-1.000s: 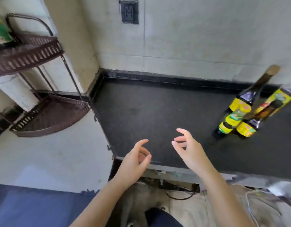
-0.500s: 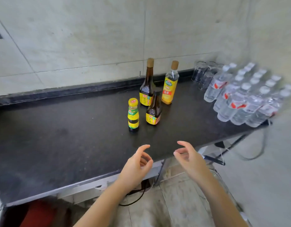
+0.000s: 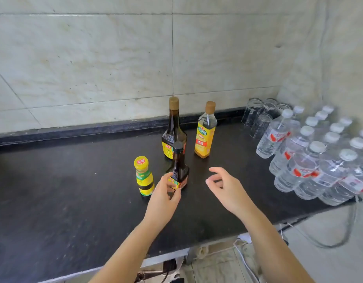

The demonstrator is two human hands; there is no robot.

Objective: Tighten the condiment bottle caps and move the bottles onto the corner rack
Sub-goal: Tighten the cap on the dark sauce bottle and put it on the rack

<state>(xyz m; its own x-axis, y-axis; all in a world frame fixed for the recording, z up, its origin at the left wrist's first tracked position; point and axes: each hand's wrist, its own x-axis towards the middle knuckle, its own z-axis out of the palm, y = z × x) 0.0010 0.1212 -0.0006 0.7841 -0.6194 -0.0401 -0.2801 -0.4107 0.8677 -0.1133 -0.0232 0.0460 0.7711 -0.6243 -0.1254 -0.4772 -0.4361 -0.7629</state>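
Observation:
Four condiment bottles stand on the black counter [image 3: 74,201]. A small jar with a yellow cap [image 3: 144,176] is on the left. Beside it stands a short dark bottle with a black cap [image 3: 178,162]. Behind are a tall dark bottle with a brown cap [image 3: 173,129] and a clear yellow-labelled bottle with a brown cap [image 3: 205,131]. My left hand [image 3: 163,198] reaches the short dark bottle's base, thumb and fingertips at its label, not closed round it. My right hand [image 3: 224,186] hovers to the right of that bottle, fingers loosely curled, holding nothing. The corner rack is out of view.
A pack of several water bottles [image 3: 319,160] fills the counter's right end, with upturned glasses [image 3: 260,115] behind it by the tiled wall. Cables [image 3: 319,242] hang below the counter's front edge on the right.
The view has swung right from the corner rack to the bottles. Both hands have moved forward over the counter, and my left hand has reached the short dark bottle.

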